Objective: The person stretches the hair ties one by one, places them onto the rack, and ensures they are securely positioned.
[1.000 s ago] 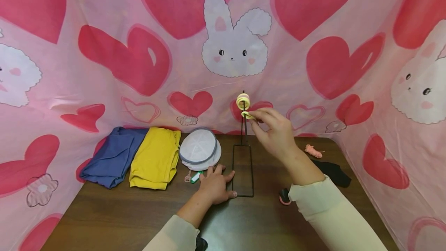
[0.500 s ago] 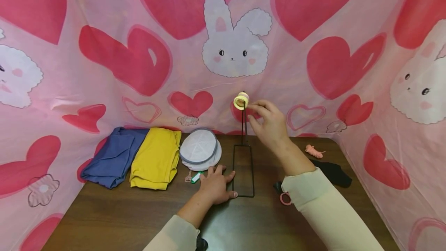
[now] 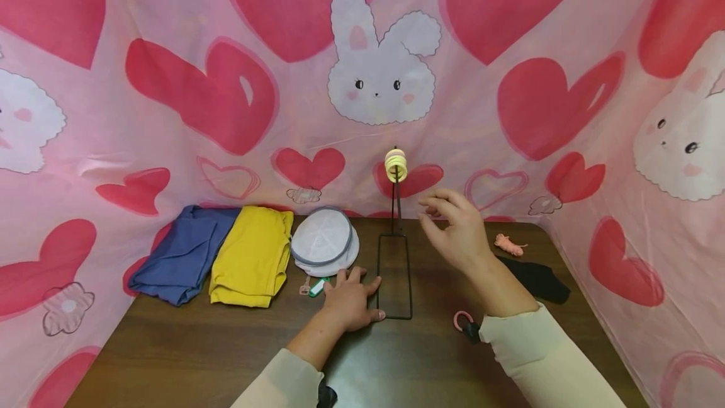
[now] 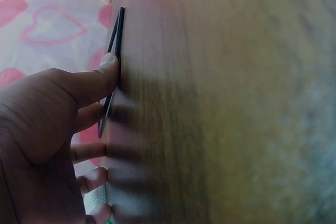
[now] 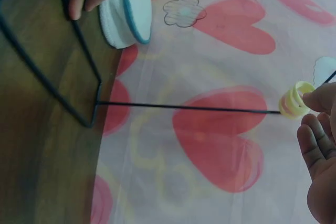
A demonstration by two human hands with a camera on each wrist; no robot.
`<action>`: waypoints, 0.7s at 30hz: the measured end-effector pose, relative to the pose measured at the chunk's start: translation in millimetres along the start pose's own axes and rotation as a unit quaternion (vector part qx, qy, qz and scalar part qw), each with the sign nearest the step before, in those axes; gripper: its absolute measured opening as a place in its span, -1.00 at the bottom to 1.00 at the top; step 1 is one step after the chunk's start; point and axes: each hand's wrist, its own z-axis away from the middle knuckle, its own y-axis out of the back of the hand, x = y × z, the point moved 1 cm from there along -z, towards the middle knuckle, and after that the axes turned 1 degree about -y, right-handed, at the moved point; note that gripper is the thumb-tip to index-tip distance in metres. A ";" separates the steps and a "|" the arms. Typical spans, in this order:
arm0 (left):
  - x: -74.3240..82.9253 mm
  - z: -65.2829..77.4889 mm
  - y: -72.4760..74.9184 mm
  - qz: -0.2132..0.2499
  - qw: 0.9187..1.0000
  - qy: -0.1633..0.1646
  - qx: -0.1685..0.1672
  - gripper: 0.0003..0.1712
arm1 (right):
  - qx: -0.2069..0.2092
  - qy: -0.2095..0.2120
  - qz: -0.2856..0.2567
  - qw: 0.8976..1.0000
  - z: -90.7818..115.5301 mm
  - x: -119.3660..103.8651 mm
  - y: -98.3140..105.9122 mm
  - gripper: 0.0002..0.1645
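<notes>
A thin black wire stand (image 3: 410, 276) stands on the table, its long rectangular base lying flat. Yellow ring-shaped bands (image 3: 396, 165), like hair ties with some pink among them, hang together on its top arm. My left hand (image 3: 349, 301) rests low on the base with fingers spread; in the left wrist view the thumb (image 4: 109, 59) presses on the wire. My right hand (image 3: 455, 228) hovers right of the upright, below the bands, fingers loosely bent and holding nothing. In the right wrist view the bands (image 5: 295, 100) overlap its thumb tip.
Left of the stand lie a white round hat-like item (image 3: 323, 238), folded yellow cloth (image 3: 249, 257) and folded blue cloth (image 3: 187, 250). A green tag (image 3: 319, 287) lies near my left fingers. To the right are pink yarn (image 3: 508, 245), black cloth (image 3: 538, 280) and a pink ring (image 3: 462, 318).
My right hand has put a yellow band onto the stand's arm with the others, let go and drawn back right and down. The left hand stays on the base.
</notes>
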 end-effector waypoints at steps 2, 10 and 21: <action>-0.4 0.0 -0.6 0.001 1.000 0.000 0.000 -0.13 | 0.000 0.000 -0.005 1.000 7.3 1.6 3.8 -0.66; 0.1 0.7 -0.4 0.004 1.000 0.000 -0.004 -0.13 | -0.031 -0.009 -0.018 0.999 33.2 9.0 20.6 -0.65; 0.2 0.1 -1.3 0.007 1.000 -0.001 -0.003 -0.13 | -0.107 -0.025 0.000 0.994 86.1 16.8 36.5 -0.55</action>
